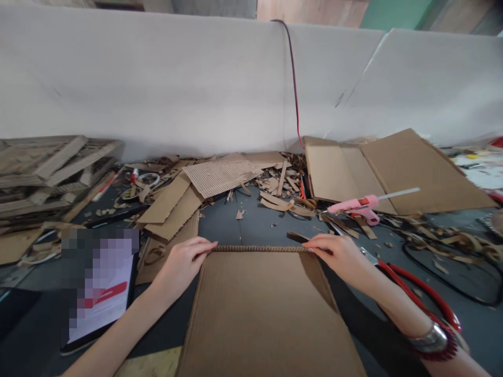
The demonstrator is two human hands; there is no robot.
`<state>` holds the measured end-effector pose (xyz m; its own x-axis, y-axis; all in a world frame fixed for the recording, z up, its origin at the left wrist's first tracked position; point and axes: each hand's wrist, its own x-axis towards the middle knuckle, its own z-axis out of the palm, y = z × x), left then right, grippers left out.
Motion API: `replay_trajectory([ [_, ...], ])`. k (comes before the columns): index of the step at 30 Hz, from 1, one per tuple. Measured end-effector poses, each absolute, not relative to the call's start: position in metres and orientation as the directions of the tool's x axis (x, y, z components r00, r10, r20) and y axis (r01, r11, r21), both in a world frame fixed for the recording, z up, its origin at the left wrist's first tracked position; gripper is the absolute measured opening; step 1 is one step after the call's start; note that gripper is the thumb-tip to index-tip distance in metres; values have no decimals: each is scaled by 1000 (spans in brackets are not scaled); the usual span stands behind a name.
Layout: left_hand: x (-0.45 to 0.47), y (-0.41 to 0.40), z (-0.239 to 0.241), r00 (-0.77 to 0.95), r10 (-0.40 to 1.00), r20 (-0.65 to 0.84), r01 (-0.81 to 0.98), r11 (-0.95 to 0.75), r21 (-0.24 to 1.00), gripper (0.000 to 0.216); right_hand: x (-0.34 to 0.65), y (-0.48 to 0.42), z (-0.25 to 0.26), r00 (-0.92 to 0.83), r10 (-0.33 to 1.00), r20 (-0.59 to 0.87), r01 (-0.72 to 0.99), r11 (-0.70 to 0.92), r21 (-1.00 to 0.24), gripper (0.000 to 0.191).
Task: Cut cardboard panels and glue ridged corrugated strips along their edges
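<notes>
A large brown cardboard sheet (263, 309) lies in front of me on the dark table. Its far edge shows the corrugated flutes. My left hand (183, 264) grips the left end of that far edge, fingers curled over it. My right hand (341, 256) pinches the right end of the same edge. A silver bracelet sits on my right wrist.
A pink glue gun (359, 205) lies beyond my right hand on folded cardboard (393, 173). Red-handled scissors (416, 293) rest under my right forearm. Cardboard scraps and strips (220, 180) litter the back. A tablet (98, 288) lies at left, stacked strips (47, 173) far left.
</notes>
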<state>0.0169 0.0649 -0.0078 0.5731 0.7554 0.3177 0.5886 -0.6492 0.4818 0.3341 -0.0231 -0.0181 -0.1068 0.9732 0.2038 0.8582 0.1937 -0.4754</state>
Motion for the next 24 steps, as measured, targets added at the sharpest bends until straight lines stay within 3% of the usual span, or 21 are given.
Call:
replay_trajectory([
  [11, 16, 63, -11, 578, 748, 325, 599, -660, 453, 28, 331, -24, -20, -96, 978, 184, 864, 174, -473, 23],
  [15, 16, 60, -10, 554, 759, 341, 582, -646, 493, 24, 329, -36, -18, -23, 948, 317, 864, 179, -471, 24],
  [17, 16, 59, -9, 484, 811, 329, 597, -581, 554, 20, 341, -47, -12, 137, 908, 397, 870, 82, -487, 25],
  [19, 16, 59, -7, 355, 886, 298, 588, -459, 666, 18, 364, -56, -5, 372, 831, 413, 864, -148, -481, 26],
  [22, 16, 62, -5, 153, 967, 205, 444, -252, 860, 19, 412, -57, 1, 559, 770, 307, 827, -488, -280, 28],
  [24, 15, 65, -4, 43, 990, 134, 297, -141, 944, 22, 439, -49, -2, 545, 775, 319, 836, -533, -134, 38],
])
